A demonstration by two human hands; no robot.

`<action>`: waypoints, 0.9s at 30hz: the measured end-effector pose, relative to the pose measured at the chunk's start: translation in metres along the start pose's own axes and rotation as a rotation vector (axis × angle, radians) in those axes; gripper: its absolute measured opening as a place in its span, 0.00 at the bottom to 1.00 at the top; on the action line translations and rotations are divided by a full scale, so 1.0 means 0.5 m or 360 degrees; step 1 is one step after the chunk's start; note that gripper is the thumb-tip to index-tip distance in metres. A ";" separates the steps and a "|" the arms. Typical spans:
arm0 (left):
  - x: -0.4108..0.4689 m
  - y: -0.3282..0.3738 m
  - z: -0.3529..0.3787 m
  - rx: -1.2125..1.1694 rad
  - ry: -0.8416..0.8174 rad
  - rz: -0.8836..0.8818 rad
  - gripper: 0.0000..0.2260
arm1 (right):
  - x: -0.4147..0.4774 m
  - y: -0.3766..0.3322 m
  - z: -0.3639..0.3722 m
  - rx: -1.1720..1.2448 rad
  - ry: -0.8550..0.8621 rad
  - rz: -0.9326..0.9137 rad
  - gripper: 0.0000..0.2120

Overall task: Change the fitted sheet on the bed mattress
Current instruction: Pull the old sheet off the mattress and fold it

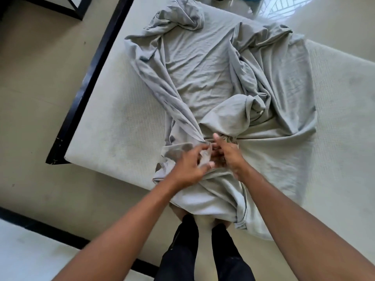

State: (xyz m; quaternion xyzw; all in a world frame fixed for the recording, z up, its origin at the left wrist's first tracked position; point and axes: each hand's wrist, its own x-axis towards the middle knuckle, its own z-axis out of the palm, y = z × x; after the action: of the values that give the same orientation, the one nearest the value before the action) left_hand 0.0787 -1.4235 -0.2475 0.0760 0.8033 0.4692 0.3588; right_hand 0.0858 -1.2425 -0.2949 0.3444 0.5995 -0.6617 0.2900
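Observation:
A grey fitted sheet (205, 74) lies crumpled and loose in the middle of the bare cream mattress (113, 126), bunched toward the near edge and hanging over it. My left hand (190, 165) pinches a fold of the sheet at the bunch. My right hand (229, 153) sits just beside it, fingers curled into the gathered cloth. Both hands meet over the near edge of the mattress.
A black bed frame (91, 78) runs along the mattress's left side, with its corner at the near left. Beige floor surrounds the bed. My legs in dark trousers (203, 250) stand against the near edge. A black-framed object stands at the top left.

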 end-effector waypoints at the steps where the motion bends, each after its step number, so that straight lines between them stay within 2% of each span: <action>1: -0.007 -0.010 0.024 0.0049 -0.0059 -0.0024 0.22 | -0.008 0.001 -0.002 -0.0015 -0.0103 0.0066 0.23; 3: -0.011 -0.031 0.042 0.0153 -0.0075 -0.0116 0.19 | -0.011 0.012 -0.008 -0.0102 -0.0144 0.0118 0.11; 5: -0.009 -0.059 0.032 0.0340 -0.0078 -0.0221 0.10 | 0.001 0.025 -0.014 -0.0134 0.0021 0.0087 0.02; 6: -0.009 -0.072 0.021 0.0486 -0.0093 -0.0263 0.06 | 0.009 0.033 -0.023 -0.0112 0.0144 0.0048 0.02; 7: -0.009 -0.085 0.007 0.0647 -0.0108 -0.0285 0.06 | 0.019 0.040 -0.035 -0.0114 0.0319 0.0009 0.03; 9: -0.013 -0.106 -0.027 0.0978 -0.0075 -0.0269 0.13 | 0.034 0.057 -0.077 -0.0386 0.0737 -0.0036 0.05; 11: -0.018 -0.109 -0.057 0.1086 0.0173 -0.0101 0.17 | 0.042 0.083 -0.125 -0.0735 0.0933 -0.0029 0.09; 13: -0.032 -0.088 -0.072 0.0732 0.0503 0.0094 0.19 | 0.047 0.113 -0.161 -0.1057 0.0741 0.0032 0.09; 15: -0.034 -0.059 -0.080 0.0210 0.0752 0.0159 0.18 | 0.046 0.135 -0.179 -0.1335 0.0324 0.0112 0.14; 16: -0.032 -0.046 -0.082 0.0023 0.0839 0.0165 0.19 | 0.043 0.140 -0.184 -0.1279 0.0221 0.0112 0.14; 17: -0.030 -0.036 -0.083 -0.0111 0.0905 0.0154 0.20 | 0.039 0.141 -0.189 -0.1064 0.0230 0.0068 0.13; 18: -0.028 -0.027 -0.083 -0.0220 0.0953 0.0137 0.21 | 0.031 0.137 -0.195 -0.0728 0.0351 -0.0017 0.11; 20: -0.026 -0.017 -0.081 -0.0313 0.0996 0.0119 0.24 | 0.011 0.116 -0.208 -0.0056 0.0754 -0.0173 0.09; 22: -0.023 -0.017 -0.073 -0.0255 0.0954 0.0091 0.23 | 0.001 0.091 -0.239 0.0372 0.1185 -0.0246 0.07; 24: -0.020 -0.020 -0.059 -0.0174 0.0867 0.0065 0.22 | 0.004 0.067 -0.288 0.0488 0.1566 -0.0276 0.08; 27: -0.013 -0.023 -0.038 -0.0152 0.0795 0.0043 0.17 | 0.005 0.031 -0.342 0.0301 0.1919 -0.0361 0.09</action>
State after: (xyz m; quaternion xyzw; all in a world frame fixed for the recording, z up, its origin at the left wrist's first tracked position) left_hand 0.0735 -1.4462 -0.2476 -0.0486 0.8429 0.5156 0.1462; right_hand 0.1151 -1.0744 -0.3137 0.6159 0.6295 -0.4277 -0.2036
